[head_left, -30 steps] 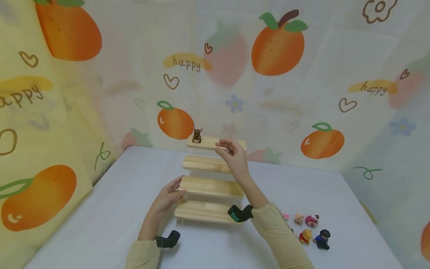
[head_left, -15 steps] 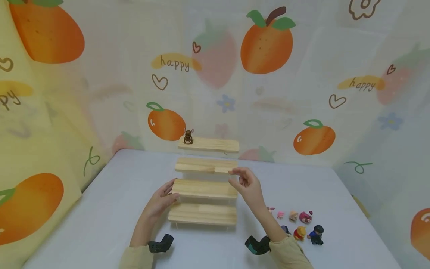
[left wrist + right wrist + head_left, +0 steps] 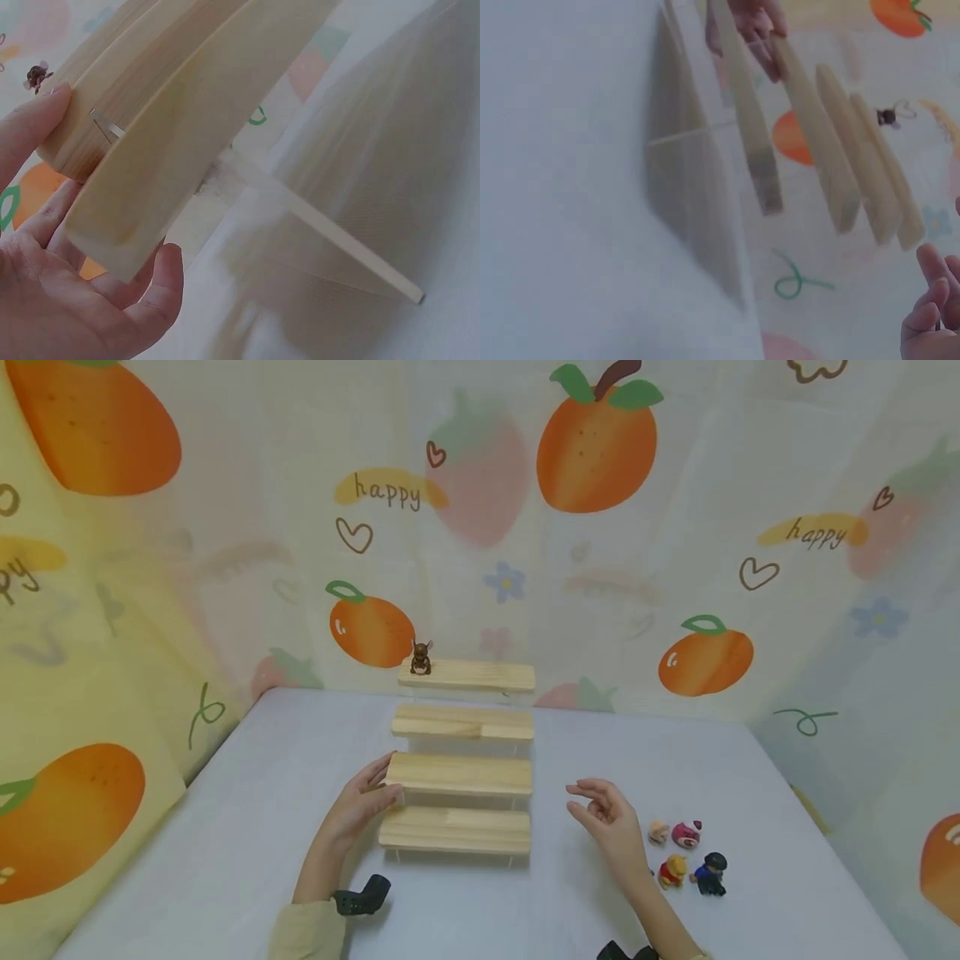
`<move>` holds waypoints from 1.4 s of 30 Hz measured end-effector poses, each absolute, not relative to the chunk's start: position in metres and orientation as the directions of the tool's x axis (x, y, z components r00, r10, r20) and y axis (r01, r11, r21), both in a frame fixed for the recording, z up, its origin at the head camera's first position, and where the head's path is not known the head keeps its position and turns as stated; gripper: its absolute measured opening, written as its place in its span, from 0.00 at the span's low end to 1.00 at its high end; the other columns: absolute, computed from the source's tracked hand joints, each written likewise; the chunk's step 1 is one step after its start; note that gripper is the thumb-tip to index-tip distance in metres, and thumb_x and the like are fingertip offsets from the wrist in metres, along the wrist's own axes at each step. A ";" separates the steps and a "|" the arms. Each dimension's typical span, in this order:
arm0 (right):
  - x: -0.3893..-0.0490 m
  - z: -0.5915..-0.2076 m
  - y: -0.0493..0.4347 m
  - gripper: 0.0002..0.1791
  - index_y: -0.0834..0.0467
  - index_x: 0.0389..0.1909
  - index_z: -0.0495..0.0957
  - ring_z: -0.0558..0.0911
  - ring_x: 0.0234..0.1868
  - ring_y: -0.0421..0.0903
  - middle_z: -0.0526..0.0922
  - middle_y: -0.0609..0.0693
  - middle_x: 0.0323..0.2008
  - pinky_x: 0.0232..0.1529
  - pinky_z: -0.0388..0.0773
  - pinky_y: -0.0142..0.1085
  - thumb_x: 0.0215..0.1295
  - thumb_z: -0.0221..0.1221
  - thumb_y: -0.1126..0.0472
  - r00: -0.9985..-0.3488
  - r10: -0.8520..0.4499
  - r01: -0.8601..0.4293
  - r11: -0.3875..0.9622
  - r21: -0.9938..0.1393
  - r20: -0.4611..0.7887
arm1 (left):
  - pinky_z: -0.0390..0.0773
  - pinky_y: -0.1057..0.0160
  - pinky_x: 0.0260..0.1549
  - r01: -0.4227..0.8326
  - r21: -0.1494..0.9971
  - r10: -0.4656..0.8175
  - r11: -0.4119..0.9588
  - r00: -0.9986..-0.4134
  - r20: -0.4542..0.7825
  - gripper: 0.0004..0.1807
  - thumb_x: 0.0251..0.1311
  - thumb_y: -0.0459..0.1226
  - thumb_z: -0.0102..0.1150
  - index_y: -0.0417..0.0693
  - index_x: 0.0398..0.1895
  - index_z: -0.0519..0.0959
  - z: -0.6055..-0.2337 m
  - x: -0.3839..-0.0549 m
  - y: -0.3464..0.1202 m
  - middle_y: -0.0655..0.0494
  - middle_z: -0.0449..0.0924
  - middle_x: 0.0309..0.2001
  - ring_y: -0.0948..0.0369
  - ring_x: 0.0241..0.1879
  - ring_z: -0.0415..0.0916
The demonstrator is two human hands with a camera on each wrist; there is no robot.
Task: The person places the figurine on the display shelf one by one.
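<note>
A four-tier wooden step shelf [image 3: 459, 772] stands mid-table. My left hand [image 3: 360, 802] holds its left end, around the third board down; in the left wrist view the thumb [image 3: 37, 127] lies on top of a board and the other fingers reach beneath. A small brown figurine with big ears [image 3: 421, 658] sits at the left end of the top board. My right hand [image 3: 609, 822] hovers to the right of the shelf, fingers loosely bent, holding nothing. Just beyond it are a yellow bear figurine in red [image 3: 672, 871] and a small pinkish figurine [image 3: 657, 832].
Further right on the white table [image 3: 772, 827] lie a magenta figurine [image 3: 686, 834] and a figurine in blue with a black cap [image 3: 709, 874]. My right forearm hides part of this group. A fruit-printed cloth [image 3: 480, 527] hangs behind the table.
My right hand has drawn back from the top board, down and rightward to beside the small figurines. The left hand keeps its hold on the shelf, and the brown figurine stays on top.
</note>
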State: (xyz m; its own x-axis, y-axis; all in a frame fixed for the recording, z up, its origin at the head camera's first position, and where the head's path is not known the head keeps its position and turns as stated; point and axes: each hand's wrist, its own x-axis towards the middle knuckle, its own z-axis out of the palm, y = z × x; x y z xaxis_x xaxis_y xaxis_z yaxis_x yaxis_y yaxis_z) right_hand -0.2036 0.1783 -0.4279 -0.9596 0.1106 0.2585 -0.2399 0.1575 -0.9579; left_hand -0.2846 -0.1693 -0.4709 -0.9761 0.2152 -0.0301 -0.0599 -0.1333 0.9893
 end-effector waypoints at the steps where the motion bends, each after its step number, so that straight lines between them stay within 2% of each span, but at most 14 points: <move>1: -0.202 -0.432 0.184 0.17 0.67 0.46 0.71 0.66 0.25 0.39 0.80 0.53 0.40 0.22 0.64 0.25 0.55 0.60 0.67 -0.961 0.129 -0.224 0.162 -0.961 0.246 | 0.67 0.60 0.45 -0.053 0.990 0.214 -0.132 -0.977 -0.024 0.38 0.49 0.32 0.62 0.43 0.65 0.58 -0.471 -0.285 -0.169 0.44 0.58 0.62 0.51 0.56 0.61; 5: -0.192 -0.443 0.204 0.17 0.66 0.46 0.70 0.70 0.25 0.39 0.79 0.56 0.41 0.22 0.66 0.25 0.57 0.59 0.65 -0.955 0.186 -0.196 0.197 -0.961 0.233 | 0.69 0.61 0.44 -0.029 0.993 0.212 -0.111 -0.977 -0.005 0.38 0.49 0.33 0.63 0.41 0.65 0.57 -0.473 -0.286 -0.167 0.41 0.57 0.63 0.53 0.54 0.65; 11: -0.181 -0.455 0.232 0.16 0.65 0.45 0.70 0.70 0.19 0.35 0.80 0.50 0.37 0.17 0.65 0.27 0.57 0.60 0.63 -0.960 0.240 -0.105 0.171 -0.980 0.145 | 0.69 0.61 0.44 -0.075 0.990 0.194 -0.123 -0.980 -0.050 0.39 0.49 0.32 0.63 0.41 0.65 0.57 -0.470 -0.286 -0.166 0.43 0.57 0.63 0.53 0.53 0.66; 16: -0.176 -0.462 0.248 0.17 0.66 0.44 0.70 0.67 0.13 0.37 0.80 0.46 0.33 0.12 0.62 0.29 0.57 0.60 0.61 -0.956 0.287 -0.003 0.210 -0.978 0.065 | 0.68 0.62 0.45 -0.082 0.987 0.193 -0.138 -0.980 -0.054 0.40 0.49 0.32 0.63 0.42 0.66 0.56 -0.467 -0.285 -0.166 0.43 0.56 0.63 0.52 0.55 0.63; 21: -0.171 -0.473 0.260 0.16 0.72 0.44 0.69 0.64 0.09 0.36 0.81 0.46 0.33 0.08 0.60 0.30 0.59 0.57 0.66 -0.957 0.277 -0.035 0.180 -0.983 0.085 | 0.70 0.65 0.42 -0.056 0.990 0.201 -0.128 -0.979 -0.029 0.40 0.49 0.33 0.63 0.39 0.65 0.55 -0.470 -0.284 -0.168 0.39 0.55 0.63 0.55 0.53 0.65; 25: -0.169 -0.478 0.268 0.16 0.73 0.44 0.69 0.63 0.08 0.36 0.82 0.47 0.33 0.06 0.59 0.31 0.60 0.56 0.66 -0.959 0.268 -0.047 0.161 -0.986 0.090 | 0.70 0.65 0.42 -0.061 0.989 0.202 -0.135 -0.979 -0.033 0.39 0.50 0.32 0.62 0.40 0.66 0.55 -0.469 -0.284 -0.167 0.42 0.56 0.63 0.57 0.53 0.65; 29: -0.167 -0.477 0.274 0.18 0.68 0.47 0.71 0.63 0.09 0.38 0.81 0.51 0.34 0.08 0.62 0.33 0.60 0.57 0.61 -0.975 0.222 0.025 0.241 -0.970 0.030 | 0.68 0.63 0.45 -0.088 0.987 0.197 -0.134 -0.979 -0.060 0.39 0.50 0.31 0.62 0.42 0.66 0.55 -0.467 -0.285 -0.166 0.44 0.56 0.63 0.55 0.55 0.64; 31: -0.166 -0.476 0.277 0.18 0.66 0.48 0.72 0.64 0.09 0.39 0.79 0.55 0.28 0.08 0.63 0.34 0.59 0.58 0.60 -0.984 0.181 0.052 0.301 -0.952 0.003 | 0.68 0.63 0.46 -0.098 0.986 0.203 -0.135 -0.977 -0.069 0.39 0.51 0.31 0.61 0.42 0.66 0.55 -0.466 -0.286 -0.166 0.44 0.56 0.64 0.54 0.55 0.63; 34: -0.166 -0.473 0.280 0.19 0.66 0.48 0.72 0.64 0.08 0.41 0.78 0.57 0.30 0.09 0.65 0.36 0.58 0.59 0.62 -0.993 0.120 0.047 0.373 -0.926 -0.002 | 0.68 0.63 0.46 -0.105 0.985 0.191 -0.136 -0.978 -0.078 0.38 0.50 0.31 0.62 0.43 0.66 0.56 -0.466 -0.287 -0.166 0.45 0.57 0.63 0.54 0.56 0.63; 36: -0.166 -0.471 0.281 0.19 0.66 0.48 0.72 0.65 0.08 0.41 0.76 0.58 0.24 0.10 0.65 0.35 0.56 0.60 0.62 -0.996 0.092 0.047 0.416 -0.908 -0.009 | 0.68 0.64 0.46 -0.100 0.985 0.187 -0.137 -0.980 -0.074 0.38 0.50 0.31 0.62 0.43 0.65 0.57 -0.465 -0.287 -0.166 0.46 0.58 0.63 0.54 0.56 0.62; 38: -0.166 -0.468 0.282 0.21 0.65 0.49 0.72 0.65 0.08 0.41 0.76 0.56 0.25 0.10 0.65 0.34 0.54 0.62 0.62 -0.997 0.071 0.057 0.460 -0.886 -0.027 | 0.68 0.64 0.45 -0.095 0.986 0.187 -0.138 -0.980 -0.068 0.38 0.50 0.31 0.62 0.43 0.65 0.57 -0.465 -0.287 -0.166 0.46 0.58 0.63 0.54 0.56 0.63; 41: -0.167 -0.465 0.282 0.25 0.64 0.50 0.73 0.65 0.08 0.41 0.70 0.53 0.15 0.12 0.64 0.32 0.51 0.65 0.60 -0.995 0.062 0.096 0.540 -0.836 -0.074 | 0.68 0.64 0.45 -0.093 0.986 0.193 -0.139 -0.979 -0.065 0.38 0.51 0.31 0.61 0.43 0.66 0.56 -0.466 -0.286 -0.166 0.45 0.58 0.63 0.54 0.55 0.63; 42: -0.167 -0.465 0.282 0.26 0.63 0.50 0.73 0.65 0.08 0.41 0.72 0.53 0.17 0.15 0.65 0.32 0.49 0.65 0.59 -0.996 0.058 0.092 0.579 -0.810 -0.072 | 0.68 0.64 0.45 -0.094 0.986 0.196 -0.137 -0.978 -0.066 0.38 0.51 0.31 0.61 0.43 0.66 0.56 -0.466 -0.286 -0.166 0.45 0.57 0.63 0.54 0.55 0.63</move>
